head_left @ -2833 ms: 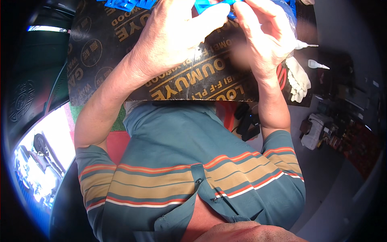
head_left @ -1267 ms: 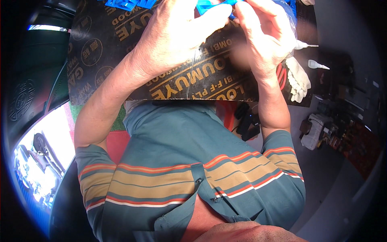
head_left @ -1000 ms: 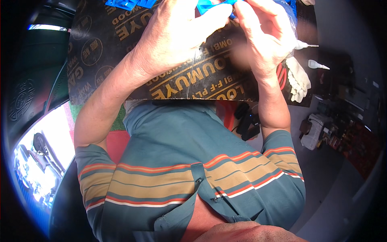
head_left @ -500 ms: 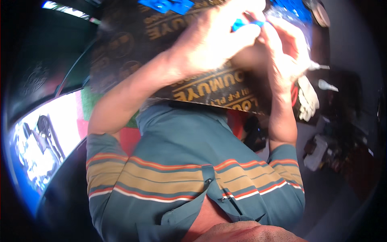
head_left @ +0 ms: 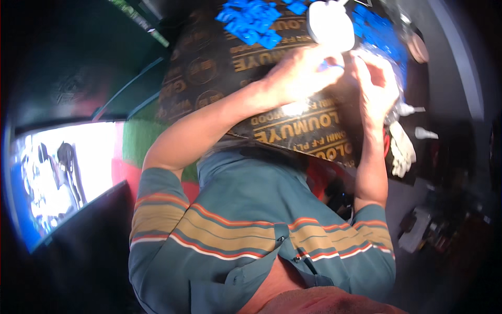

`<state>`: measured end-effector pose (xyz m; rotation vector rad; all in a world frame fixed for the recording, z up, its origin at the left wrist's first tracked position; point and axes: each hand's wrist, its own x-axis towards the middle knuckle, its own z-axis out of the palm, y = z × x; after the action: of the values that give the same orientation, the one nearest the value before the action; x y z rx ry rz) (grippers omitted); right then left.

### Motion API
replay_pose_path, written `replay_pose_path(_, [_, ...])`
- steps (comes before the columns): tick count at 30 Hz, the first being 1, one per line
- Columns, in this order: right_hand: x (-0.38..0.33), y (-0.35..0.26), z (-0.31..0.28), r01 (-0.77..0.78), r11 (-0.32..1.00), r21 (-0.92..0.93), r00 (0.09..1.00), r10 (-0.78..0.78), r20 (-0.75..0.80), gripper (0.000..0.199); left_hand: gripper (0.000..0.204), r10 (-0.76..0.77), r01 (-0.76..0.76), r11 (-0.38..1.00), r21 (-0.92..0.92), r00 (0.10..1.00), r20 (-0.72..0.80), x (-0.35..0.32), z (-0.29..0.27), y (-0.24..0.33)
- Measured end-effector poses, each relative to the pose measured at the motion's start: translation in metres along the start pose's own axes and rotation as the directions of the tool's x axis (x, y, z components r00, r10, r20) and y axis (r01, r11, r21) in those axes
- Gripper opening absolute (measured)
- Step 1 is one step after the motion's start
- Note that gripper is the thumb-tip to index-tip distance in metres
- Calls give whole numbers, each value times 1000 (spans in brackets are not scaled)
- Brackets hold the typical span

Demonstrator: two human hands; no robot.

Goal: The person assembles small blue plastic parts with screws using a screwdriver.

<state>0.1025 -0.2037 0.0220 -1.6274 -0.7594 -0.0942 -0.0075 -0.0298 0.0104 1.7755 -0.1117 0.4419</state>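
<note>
Over the dark printed board point(head_left: 209, 99), my left hand point(head_left: 300, 76) is closed, thumb and fingers pinching a small blue piece point(head_left: 325, 65) that is mostly hidden and washed out by glare. My right hand point(head_left: 377, 86) is a short way to the right, its fingers curled and thumb drawn in; whatever its fingertips hold is too small to make out. A bright white round object point(head_left: 331, 26) is just beyond my left fingertips. Farther left, a pile of small blue pieces point(head_left: 251, 21) lies on the board. More blue pieces point(head_left: 374, 26) are beside clear plastic beyond my right hand.
A white glove point(head_left: 401, 149) hangs at the board's right edge, below my right wrist. Small white nozzle-like tips point(head_left: 426, 133) lie to the right. A round tan object point(head_left: 417, 47) stands at the far right. Green matting point(head_left: 141, 138) shows on the left.
My hands have moved apart and nearer to me; the blue piece between them now shows only at my left fingers. The view has shifted, bringing the blue pile and white round object into sight.
</note>
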Motion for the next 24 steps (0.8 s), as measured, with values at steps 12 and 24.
replay_pose_path(12, [28, -3, -90, 67, 995, 73, 990, -57, -132, 19, 14, -80, 81, 996, 30, 997, -22, 8, 2, -30])
replay_pose_path(24, [40, 56, -116, -12, 900, -437, 998, 38, 52, 20, 12, -66, 68, 996, 65, 998, -25, 4, 0, -14])
